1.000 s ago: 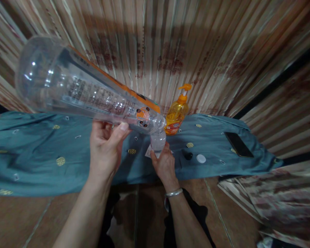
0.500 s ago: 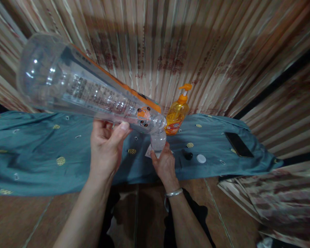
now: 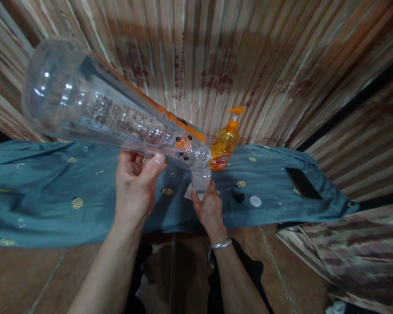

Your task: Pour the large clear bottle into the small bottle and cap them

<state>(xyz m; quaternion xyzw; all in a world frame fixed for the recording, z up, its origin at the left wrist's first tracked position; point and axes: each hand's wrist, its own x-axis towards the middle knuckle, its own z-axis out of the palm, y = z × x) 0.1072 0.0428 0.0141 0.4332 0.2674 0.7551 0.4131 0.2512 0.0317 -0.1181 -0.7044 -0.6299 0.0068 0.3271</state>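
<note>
A large clear plastic bottle [image 3: 118,113] with an orange-edged label lies tilted in the air, its base up at the left and its neck down at the right. My left hand [image 3: 137,183] is wrapped round its underside. The bottle's neck meets the top of a small clear bottle [image 3: 201,178], which my right hand [image 3: 209,205] grips low down, near the cloth. Whether liquid passes between them cannot be made out. Just behind the small bottle stands a pump bottle [image 3: 222,148] of yellow-orange liquid.
On the teal cloth [image 3: 101,213] at right lie a small black object [image 3: 238,196], a white round cap [image 3: 255,201] and a dark phone [image 3: 303,183]. A white paper piece [image 3: 188,192] shows beside the small bottle. Pleated curtains [image 3: 190,56] hang behind.
The large bottle's base end has risen slightly, tilting it a little more. Both hands keep their holds, and the other objects have stayed put.
</note>
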